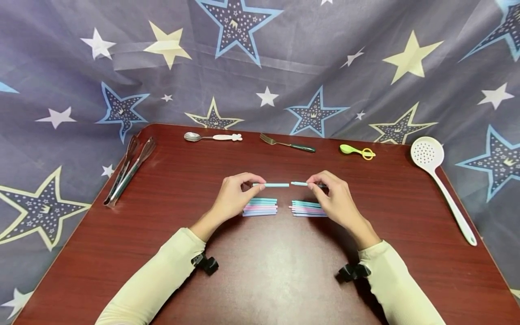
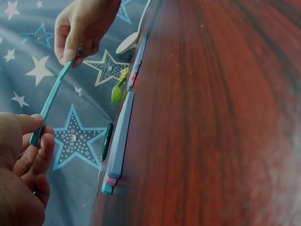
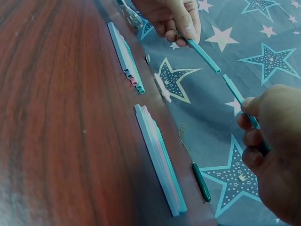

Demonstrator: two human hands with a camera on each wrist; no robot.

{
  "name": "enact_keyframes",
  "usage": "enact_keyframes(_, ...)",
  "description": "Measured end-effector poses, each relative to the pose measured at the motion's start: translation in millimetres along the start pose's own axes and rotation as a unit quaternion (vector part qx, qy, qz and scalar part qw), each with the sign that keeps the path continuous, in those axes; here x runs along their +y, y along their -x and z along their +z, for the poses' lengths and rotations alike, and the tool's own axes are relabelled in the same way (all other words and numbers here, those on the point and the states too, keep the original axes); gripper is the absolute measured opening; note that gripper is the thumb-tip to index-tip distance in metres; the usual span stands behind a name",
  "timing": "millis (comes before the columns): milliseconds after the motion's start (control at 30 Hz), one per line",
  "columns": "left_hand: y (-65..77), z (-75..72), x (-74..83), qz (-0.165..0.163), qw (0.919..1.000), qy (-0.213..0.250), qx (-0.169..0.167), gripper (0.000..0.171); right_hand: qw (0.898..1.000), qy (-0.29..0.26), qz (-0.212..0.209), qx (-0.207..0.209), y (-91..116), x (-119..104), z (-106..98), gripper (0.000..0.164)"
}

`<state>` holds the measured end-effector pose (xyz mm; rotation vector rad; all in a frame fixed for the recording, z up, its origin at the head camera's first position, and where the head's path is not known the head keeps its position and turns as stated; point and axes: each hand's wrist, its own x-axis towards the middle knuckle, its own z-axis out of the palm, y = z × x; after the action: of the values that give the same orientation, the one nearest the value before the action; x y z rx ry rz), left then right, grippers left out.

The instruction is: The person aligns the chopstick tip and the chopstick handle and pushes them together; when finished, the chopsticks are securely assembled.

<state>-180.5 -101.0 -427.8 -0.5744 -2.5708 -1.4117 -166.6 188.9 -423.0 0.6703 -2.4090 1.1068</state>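
Between thumb and fingers, my left hand [image 1: 233, 194] pinches a teal plastic stick [image 1: 277, 185] whose free end looks hollow and square in the right wrist view. My right hand [image 1: 335, 194] holds a second teal stick [image 3: 233, 87] with a narrower tip. The two sticks face each other end to end, raised above the table, a small gap between them in the head view. Below the hands lie two side-by-side groups of sticks in teal, pink and lilac: a left group [image 1: 260, 210] and a right group [image 1: 306, 209], each partly covered by a hand.
Along the back of the brown table [image 1: 260, 271] lie a spoon [image 1: 221, 137], a green-handled fork [image 1: 290, 145] and a small green spoon [image 1: 353, 150] with a yellow ring. Metal tongs [image 1: 130, 171] lie at left, a white skimmer [image 1: 443, 189] at right. A star-patterned cloth hangs behind.
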Motion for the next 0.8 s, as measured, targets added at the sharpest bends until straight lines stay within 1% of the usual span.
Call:
enact_keyframes(133,-0.7,-1.6,-0.5,0.003,1.0,-0.004,0.001,0.008,1.0,-0.001,-0.008,-0.001,0.7,-1.3,0.8,0.005)
enact_keyframes(233,-0.2,-2.6,-0.7,0.005,1.0,-0.005,-0.004,0.008,1.0,-0.001,-0.013,-0.005,1.2,-2.3,1.4,0.003)
enact_keyframes(367,-0.4,-2.7,-0.8,0.01,0.9999,-0.002,-0.01,0.008,1.0,-0.002,-0.015,-0.005,1.5,-2.6,2.1,0.004)
enact_keyframes(467,-0.1,-2.3,-0.9,0.012,0.9999,-0.001,-0.008,0.008,1.0,-0.001,-0.014,-0.006,1.9,-2.5,2.8,0.006)
enact_keyframes(633,0.1,-0.6,-2.4,0.008,0.9999,-0.007,-0.006,0.007,1.0,-0.004,-0.013,-0.015,2.5,-3.6,2.3,0.005)
enact_keyframes(800,-0.3,0.3,-4.6,0.013,0.9998,-0.014,0.001,0.006,1.0,-0.002,-0.016,-0.019,3.0,-3.1,2.7,0.003)
